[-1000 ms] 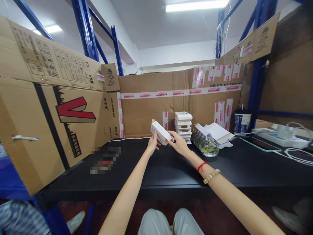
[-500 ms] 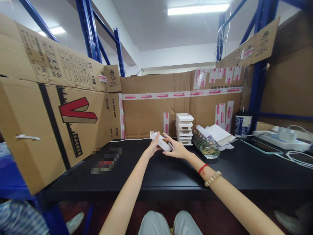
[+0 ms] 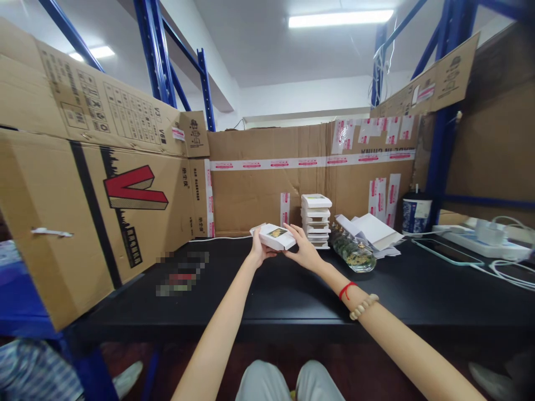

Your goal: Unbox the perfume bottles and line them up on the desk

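Observation:
Above the black table, a small white box [image 3: 285,240] with a dark picture on its top face is held between my two hands. My left hand [image 3: 259,249] grips its left end, where a white flap sticks out. My right hand [image 3: 303,249] holds the right end, thumb and fingers against the edges. Just beyond my right hand rises a stack of similar white boxes [image 3: 316,214]. To the right of the stack, glass bottles [image 3: 360,260] with greenish contents lie on their sides, partly covered by flat white cartons [image 3: 378,231].
Cardboard panels wall in the black table [image 3: 234,301] at the left [image 3: 142,234] and back [image 3: 251,195]. At the right are a patterned cup [image 3: 416,214], a phone [image 3: 447,252] and a white power strip [image 3: 489,236] with cables. A pixelated patch covers something at the left.
The white box has been turned from a steep tilt to nearly level, so its printed face now shows upward. Both hands have shifted their hold around it.

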A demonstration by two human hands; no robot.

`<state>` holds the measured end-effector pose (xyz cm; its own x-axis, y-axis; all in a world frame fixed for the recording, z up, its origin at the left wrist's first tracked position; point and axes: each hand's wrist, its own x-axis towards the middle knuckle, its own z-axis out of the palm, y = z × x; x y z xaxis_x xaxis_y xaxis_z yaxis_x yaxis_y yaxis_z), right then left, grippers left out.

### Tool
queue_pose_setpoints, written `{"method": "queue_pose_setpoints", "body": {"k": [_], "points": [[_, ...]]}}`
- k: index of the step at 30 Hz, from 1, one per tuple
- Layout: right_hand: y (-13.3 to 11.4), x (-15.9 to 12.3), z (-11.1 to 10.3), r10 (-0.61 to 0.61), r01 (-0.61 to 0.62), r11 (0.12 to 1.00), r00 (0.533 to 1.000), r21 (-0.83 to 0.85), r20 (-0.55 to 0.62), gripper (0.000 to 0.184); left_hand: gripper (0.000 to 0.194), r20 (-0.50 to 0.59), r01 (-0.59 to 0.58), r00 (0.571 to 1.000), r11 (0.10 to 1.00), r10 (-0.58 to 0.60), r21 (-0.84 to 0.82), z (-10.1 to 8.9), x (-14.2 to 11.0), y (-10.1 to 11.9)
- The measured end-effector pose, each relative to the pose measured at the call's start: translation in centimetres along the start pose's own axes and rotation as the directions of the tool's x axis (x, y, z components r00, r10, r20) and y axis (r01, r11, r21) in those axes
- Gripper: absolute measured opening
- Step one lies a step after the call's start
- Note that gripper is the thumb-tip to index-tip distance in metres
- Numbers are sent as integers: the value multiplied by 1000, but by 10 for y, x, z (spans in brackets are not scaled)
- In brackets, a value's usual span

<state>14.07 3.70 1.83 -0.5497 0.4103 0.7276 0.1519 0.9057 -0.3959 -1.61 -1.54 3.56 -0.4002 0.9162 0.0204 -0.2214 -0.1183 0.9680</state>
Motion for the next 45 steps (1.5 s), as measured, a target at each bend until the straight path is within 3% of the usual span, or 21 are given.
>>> {"method": "queue_pose_setpoints", "body": {"k": [3,7,12,17,21,27,32,34,37,41,45], "points": [[-2,0,2,-4,3,1000,996,-3,-93,63,71,40,25,999,998,-27,61,0,0,-3],[-6,0,-1,-75,73,997,993,-28,-95,47,79,36,6,999,994,-10,112,0,2,-6],[-16,0,-9,-123,120,992,990,-43,-70,39,66,-50,-52,997,991,58,122,-1,4,-5],[-24,2,-16,-194,165,978,941,-125,-276,33,60,-139,-97,984,990,111,98,-6,8,-3],[-24,2,-22,-217,153,967,914,-203,-344,36,57,-192,-134,970,987,149,89,-11,10,-3],[-21,7,-42,-321,176,927,829,-332,-458,31,57,-202,-146,966,985,163,96,-8,12,-6],[-8,20,-62,-346,88,914,679,-396,-648,33,52,-208,-145,964,985,163,97,-2,12,-7],[-2,27,-71,-332,40,914,646,-404,-687,37,50,-212,-150,963,984,167,94,0,11,-6],[7,41,-86,-274,-43,915,663,-401,-696,39,42,-222,-156,960,984,172,86,3,9,-5],[17,60,-106,-182,-120,901,769,-418,-613,39,33,-243,-159,955,985,172,75,5,6,-3],[26,71,-120,-145,-123,851,880,-510,-453,36,31,-246,-148,956,986,161,72,6,5,-2]]}}
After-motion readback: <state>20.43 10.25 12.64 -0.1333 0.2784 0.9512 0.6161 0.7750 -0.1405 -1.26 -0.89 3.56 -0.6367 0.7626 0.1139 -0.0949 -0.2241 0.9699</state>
